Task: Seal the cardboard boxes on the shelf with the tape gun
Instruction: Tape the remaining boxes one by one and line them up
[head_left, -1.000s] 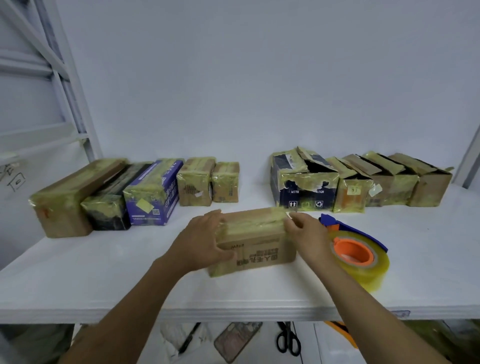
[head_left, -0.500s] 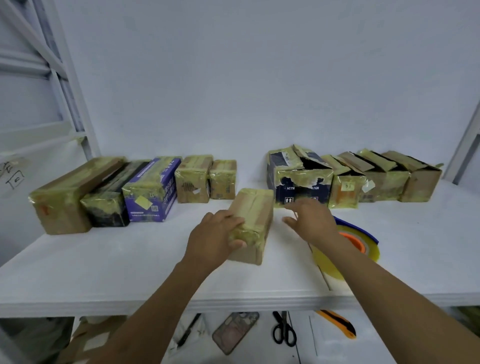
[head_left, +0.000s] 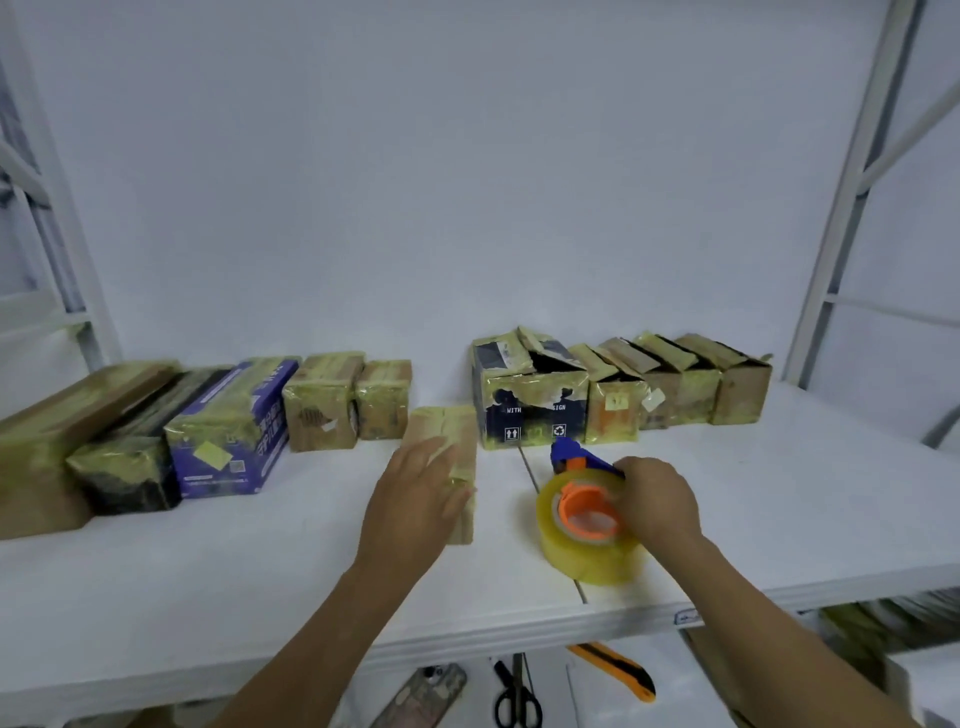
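Observation:
A small brown taped box (head_left: 451, 434) lies lengthwise on the white shelf (head_left: 208, 582), pointing toward the back row. My left hand (head_left: 415, 499) rests flat on its near end with straight fingers. To the right, the tape gun (head_left: 584, 514), a blue frame with an orange hub and a yellowish tape roll, sits on the shelf. My right hand (head_left: 657, 499) grips it from the right side. Behind it stands a dark blue box (head_left: 530, 410) with raised flaps, and several brown boxes (head_left: 680, 384) with raised flaps follow to its right.
A row of taped boxes (head_left: 228, 421) lines the back left of the shelf. A shelf post (head_left: 841, 208) rises at the right. Below the front edge lie scissors (head_left: 514, 699), an orange utility knife (head_left: 618, 667) and a phone (head_left: 423, 696).
The small box was turned from crosswise to lengthwise and pushed back toward the left row. My right hand left the box and took hold of the tape gun.

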